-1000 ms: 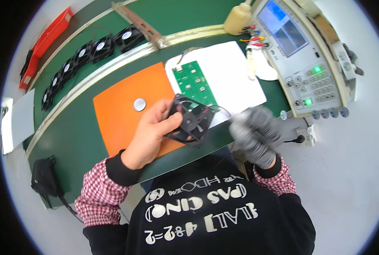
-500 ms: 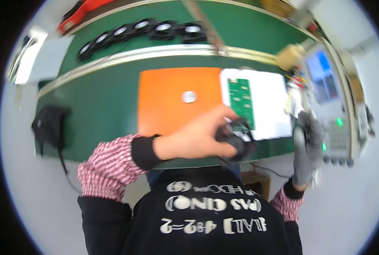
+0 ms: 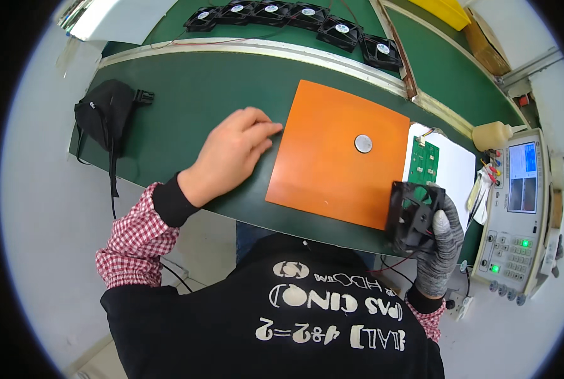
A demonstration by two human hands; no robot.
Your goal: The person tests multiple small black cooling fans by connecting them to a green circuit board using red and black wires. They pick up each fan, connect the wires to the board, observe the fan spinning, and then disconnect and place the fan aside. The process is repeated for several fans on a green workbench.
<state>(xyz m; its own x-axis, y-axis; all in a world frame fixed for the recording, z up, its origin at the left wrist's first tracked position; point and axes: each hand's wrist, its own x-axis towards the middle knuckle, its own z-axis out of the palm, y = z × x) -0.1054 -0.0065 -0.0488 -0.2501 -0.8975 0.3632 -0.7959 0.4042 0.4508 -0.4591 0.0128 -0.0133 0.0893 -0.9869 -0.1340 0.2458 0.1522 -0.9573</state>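
Note:
My right hand (image 3: 443, 243), in a grey knit glove, grips a square black cooling fan (image 3: 410, 215) by its side, tilted over the right front of the orange board (image 3: 332, 145). Red and black wires trail from the fan toward my lap. My bare left hand (image 3: 231, 151) rests low over the green bench, its fingers loosely apart and empty, their tips beside the board's left edge. On the orange board lies a round silver disc (image 3: 363, 144). A green circuit board (image 3: 423, 158) sits on white paper (image 3: 455, 161), partly hidden behind the fan.
Several black fans (image 3: 271, 11) stand in a row along the back ledge (image 3: 263, 47). A black pouch (image 3: 108, 114) with a strap lies at the left. To the right are a bench power supply (image 3: 515, 208) with a lit screen, test leads (image 3: 493, 172) and a cream bottle (image 3: 491, 136).
The fan has passed from my left hand to my gloved right hand. My left hand has let go and moved left; the view has shifted too.

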